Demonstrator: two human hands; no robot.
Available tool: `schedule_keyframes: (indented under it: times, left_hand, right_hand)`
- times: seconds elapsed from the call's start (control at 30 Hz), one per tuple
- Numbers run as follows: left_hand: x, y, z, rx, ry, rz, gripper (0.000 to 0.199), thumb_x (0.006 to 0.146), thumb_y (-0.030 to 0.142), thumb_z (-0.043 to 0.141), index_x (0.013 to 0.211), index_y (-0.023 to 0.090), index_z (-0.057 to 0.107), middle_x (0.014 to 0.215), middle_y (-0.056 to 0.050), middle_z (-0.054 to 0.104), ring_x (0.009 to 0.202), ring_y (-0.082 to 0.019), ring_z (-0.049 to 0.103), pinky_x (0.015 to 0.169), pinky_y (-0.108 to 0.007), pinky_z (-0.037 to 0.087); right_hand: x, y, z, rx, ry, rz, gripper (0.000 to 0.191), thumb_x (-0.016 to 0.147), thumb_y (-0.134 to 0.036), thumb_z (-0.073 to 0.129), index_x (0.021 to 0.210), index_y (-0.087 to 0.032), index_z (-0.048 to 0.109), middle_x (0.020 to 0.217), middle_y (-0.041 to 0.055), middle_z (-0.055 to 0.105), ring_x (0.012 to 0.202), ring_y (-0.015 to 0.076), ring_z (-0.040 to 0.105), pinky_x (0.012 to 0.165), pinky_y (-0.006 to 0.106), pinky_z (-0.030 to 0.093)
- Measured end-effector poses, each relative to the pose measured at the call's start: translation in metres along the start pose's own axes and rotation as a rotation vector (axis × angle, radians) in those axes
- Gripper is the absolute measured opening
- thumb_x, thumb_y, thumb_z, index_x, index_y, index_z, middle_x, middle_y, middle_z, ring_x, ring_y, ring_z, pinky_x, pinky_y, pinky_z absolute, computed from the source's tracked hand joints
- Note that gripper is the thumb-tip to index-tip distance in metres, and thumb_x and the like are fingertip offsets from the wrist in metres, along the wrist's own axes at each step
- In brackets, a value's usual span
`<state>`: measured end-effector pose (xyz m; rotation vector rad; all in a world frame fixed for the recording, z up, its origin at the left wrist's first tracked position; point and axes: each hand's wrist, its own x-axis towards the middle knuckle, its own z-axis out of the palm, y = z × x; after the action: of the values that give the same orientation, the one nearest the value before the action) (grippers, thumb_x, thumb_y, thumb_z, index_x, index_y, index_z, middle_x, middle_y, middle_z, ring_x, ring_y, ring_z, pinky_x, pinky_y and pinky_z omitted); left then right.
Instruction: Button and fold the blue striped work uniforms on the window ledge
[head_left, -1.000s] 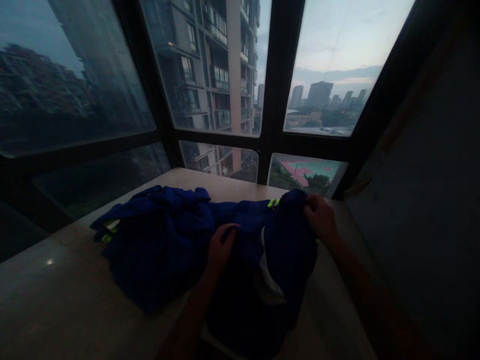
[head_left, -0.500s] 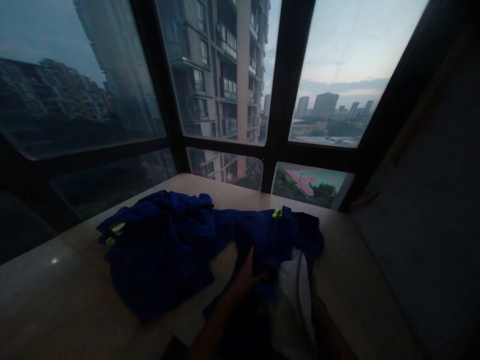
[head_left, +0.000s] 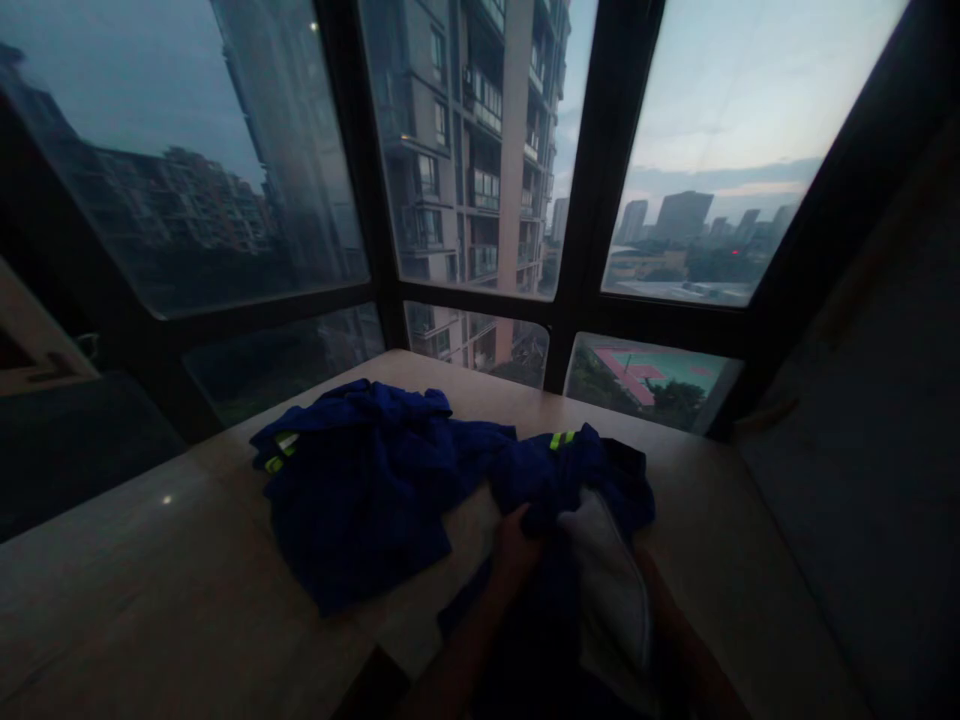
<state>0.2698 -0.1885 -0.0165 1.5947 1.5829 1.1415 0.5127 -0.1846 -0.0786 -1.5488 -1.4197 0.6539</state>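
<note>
Two rumpled blue work garments with yellow-green strips lie in dim light. The nearer blue garment is bunched in front of me, and a pale grey-white lining shows along its opened edge. Its left side is gripped by my left hand, with the fingers closed round a fold. My right hand is at the right edge beside the lining; darkness and cloth hide its fingers. To the left lies the other blue garment, touched by neither hand.
The garments lie on a pale stone-like ledge in a window corner. Dark window frames rise behind it, and a grey wall bounds the right side. A small dark object shows at the bottom edge.
My left hand has closed on the fabric and drawn the nearer garment's left part in, narrowing its contact with the other garment. The view has shifted slightly left.
</note>
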Motion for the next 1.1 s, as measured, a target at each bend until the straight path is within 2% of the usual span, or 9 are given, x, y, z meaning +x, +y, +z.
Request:
schedule_keyframes:
  times: [0.13, 0.23, 0.37, 0.5, 0.6, 0.73, 0.83, 1.0, 1.1]
  left_hand:
    - [0.036, 0.036, -0.051, -0.059, 0.264, 0.079, 0.029, 0.071, 0.024, 0.068, 0.099, 0.016, 0.072, 0.095, -0.005, 0.078, 0.086, -0.023, 0.071, 0.078, -0.033, 0.056]
    - [0.076, 0.077, -0.112, -0.038, 0.482, 0.139, 0.027, 0.073, 0.023, 0.065, 0.099, 0.014, 0.071, 0.094, -0.006, 0.076, 0.086, -0.023, 0.071, 0.081, -0.037, 0.057]
    - [0.123, 0.132, -0.207, 0.093, 0.727, 0.22, 0.033, 0.078, 0.024, 0.065, 0.108, 0.011, 0.066, 0.104, -0.008, 0.071, 0.098, -0.023, 0.067, 0.095, -0.045, 0.051]
    - [0.148, 0.15, -0.274, 0.339, 0.87, 0.235, 0.031, 0.08, 0.024, 0.065, 0.107, 0.008, 0.064, 0.125, -0.013, 0.057, 0.123, -0.031, 0.051, 0.109, -0.056, 0.036]
    - [0.145, 0.119, -0.272, 0.504, 0.829, 0.225, 0.023, 0.081, 0.023, 0.063, 0.101, 0.011, 0.066, 0.132, -0.011, 0.052, 0.13, -0.037, 0.042, 0.112, -0.061, 0.028]
    - [0.116, 0.046, -0.22, 0.664, 0.617, 0.193, 0.024, 0.086, 0.025, 0.058, 0.102, 0.01, 0.066, 0.116, -0.009, 0.061, 0.12, -0.03, 0.048, 0.109, -0.056, 0.031]
    - [0.105, 0.007, -0.194, 0.7, 0.55, 0.195, 0.03, 0.09, 0.026, 0.052, 0.109, 0.006, 0.063, 0.12, -0.013, 0.06, 0.119, -0.029, 0.049, 0.105, -0.05, 0.035]
    - [0.12, -0.003, -0.199, 0.798, 0.444, 0.263, 0.044, 0.081, 0.031, 0.061, 0.117, 0.005, 0.062, 0.131, -0.019, 0.057, 0.126, -0.034, 0.045, 0.105, -0.051, 0.036]
    - [0.109, 0.009, -0.18, 0.833, 0.466, 0.32, 0.041, 0.08, 0.025, 0.058, 0.119, 0.012, 0.063, 0.145, -0.019, 0.048, 0.138, -0.037, 0.033, 0.11, -0.054, 0.031]
  right_hand:
    - [-0.008, 0.021, -0.018, 0.001, -0.03, 0.074, 0.05, 0.078, -0.048, 0.051, 0.109, -0.015, 0.072, 0.111, 0.0139, 0.073, 0.104, 0.0309, 0.068, 0.089, 0.042, 0.054]
    - [-0.021, 0.035, -0.021, -0.108, 0.036, 0.143, 0.054, 0.076, -0.049, 0.046, 0.108, -0.014, 0.071, 0.113, 0.0154, 0.072, 0.104, 0.0309, 0.068, 0.09, 0.042, 0.053]
    - [-0.036, 0.043, -0.014, -0.216, 0.059, 0.011, 0.048, 0.08, -0.045, 0.043, 0.103, -0.015, 0.072, 0.118, 0.0154, 0.068, 0.109, 0.0293, 0.064, 0.096, 0.042, 0.049]
    - [-0.037, 0.044, -0.008, -0.219, 0.093, -0.019, 0.042, 0.082, -0.04, 0.044, 0.102, -0.015, 0.071, 0.115, 0.0144, 0.068, 0.106, 0.0282, 0.064, 0.096, 0.043, 0.048]
    - [-0.035, 0.049, -0.006, -0.208, 0.092, -0.041, 0.038, 0.081, -0.035, 0.045, 0.1, -0.016, 0.072, 0.113, 0.014, 0.069, 0.105, 0.0277, 0.064, 0.095, 0.043, 0.049]
    - [-0.034, 0.055, -0.004, -0.203, 0.112, -0.054, 0.035, 0.079, -0.034, 0.048, 0.096, -0.018, 0.073, 0.11, 0.0136, 0.07, 0.103, 0.0279, 0.065, 0.094, 0.044, 0.05]
    - [-0.035, 0.053, -0.003, -0.216, 0.128, -0.087, 0.034, 0.08, -0.034, 0.047, 0.092, -0.018, 0.074, 0.108, 0.0143, 0.07, 0.102, 0.0283, 0.065, 0.095, 0.045, 0.05]
    - [-0.037, 0.044, -0.001, -0.266, 0.13, -0.11, 0.037, 0.085, -0.037, 0.045, 0.091, -0.017, 0.075, 0.108, 0.0165, 0.069, 0.103, 0.0289, 0.063, 0.095, 0.045, 0.049]
    - [-0.038, 0.044, -0.001, -0.273, 0.113, -0.116, 0.036, 0.085, -0.036, 0.045, 0.092, -0.016, 0.074, 0.108, 0.0165, 0.069, 0.103, 0.0286, 0.063, 0.095, 0.045, 0.049]
